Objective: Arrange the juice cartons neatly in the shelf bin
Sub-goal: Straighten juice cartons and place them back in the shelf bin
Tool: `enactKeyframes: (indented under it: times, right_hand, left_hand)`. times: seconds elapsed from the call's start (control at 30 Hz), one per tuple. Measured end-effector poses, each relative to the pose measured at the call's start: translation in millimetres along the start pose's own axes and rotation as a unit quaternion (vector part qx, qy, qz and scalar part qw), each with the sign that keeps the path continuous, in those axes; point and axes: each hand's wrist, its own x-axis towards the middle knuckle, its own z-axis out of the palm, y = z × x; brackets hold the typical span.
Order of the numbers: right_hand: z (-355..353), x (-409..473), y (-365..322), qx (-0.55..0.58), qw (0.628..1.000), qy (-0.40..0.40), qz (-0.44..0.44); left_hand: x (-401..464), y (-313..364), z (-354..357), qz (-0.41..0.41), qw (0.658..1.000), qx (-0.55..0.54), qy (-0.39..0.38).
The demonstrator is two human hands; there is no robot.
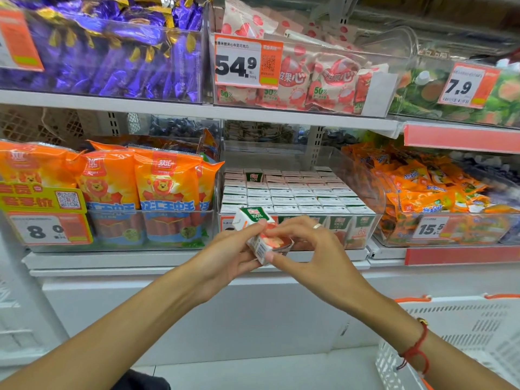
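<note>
Head view, looking at the middle shelf of a shop display. Both hands meet in front of the clear shelf bin [374, 220] and hold one small juice carton [257, 236] between them. The carton is tilted, its green-and-white top toward the upper left, its barcode end toward the lower right. The left hand [230, 251] grips it from the left, fingers curled round its side. The right hand [312, 243] holds it from the right, thumb at the lower barcode corner and fingers curled over the fruit-printed face; a ring sits on one finger and a red cord bracelet [416, 350] on the wrist.

The carton is outside the bin, just ahead of its front wall at the left end. Inside the bin, rows of juice cartons [292, 192] stand upright, packed close, white tops showing. One carton [253, 175] near the back left stands higher than its neighbours.

Orange sausage packs [166, 192] fill the bin to the left. Orange snack packets [427, 190] fill the bin to the right. A white plastic basket [478, 333] stands at lower right.
</note>
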Motion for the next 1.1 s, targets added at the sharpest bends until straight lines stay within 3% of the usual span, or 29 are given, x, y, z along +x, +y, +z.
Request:
enactKeyframes:
  times: [0.17, 0.33, 0.5, 0.67, 0.73, 0.9, 1.1]
  right_hand:
    - [-7.5, 5.9, -3.6, 0.166, 0.979, 0.038, 0.113]
    - [-9.9, 7.8, -0.7, 0.263, 0.950, 0.030, 0.164]
    - [-10.4, 4.8, 4.9, 0.259, 0.952, 0.069, 0.147]
    - [-13.8, 4.2, 6.3, 0.269, 0.948, 0.076, 0.151]
    - [-13.1, 3.8, 6.2, 0.264, 0.949, 0.081, 0.149]
    - [-12.4, 3.8, 6.6, 0.198, 0.969, 0.080, 0.127]
    - [-8.9, 2.4, 7.5, 0.071, 0.997, 0.007, 0.040]
  left_hand:
    - [-0.4, 1.9, -0.6, 0.122, 0.982, 0.143, -0.004]
    - [-5.1, -4.9, -0.1, 0.288, 0.859, 0.423, -0.021]
    - [-2.2, -6.8, -2.0, 0.330, 0.789, 0.517, 0.030]
    - [-0.1, -6.3, -4.6, 0.347, 0.765, 0.541, 0.045]
    - [0.4, -6.1, -5.8, 0.347, 0.774, 0.527, 0.053]
    - [0.1, -2.7, -9.4, 0.285, 0.880, 0.373, 0.074]
    - [0.6, 2.8, -7.1, 0.207, 0.952, 0.194, 0.118]
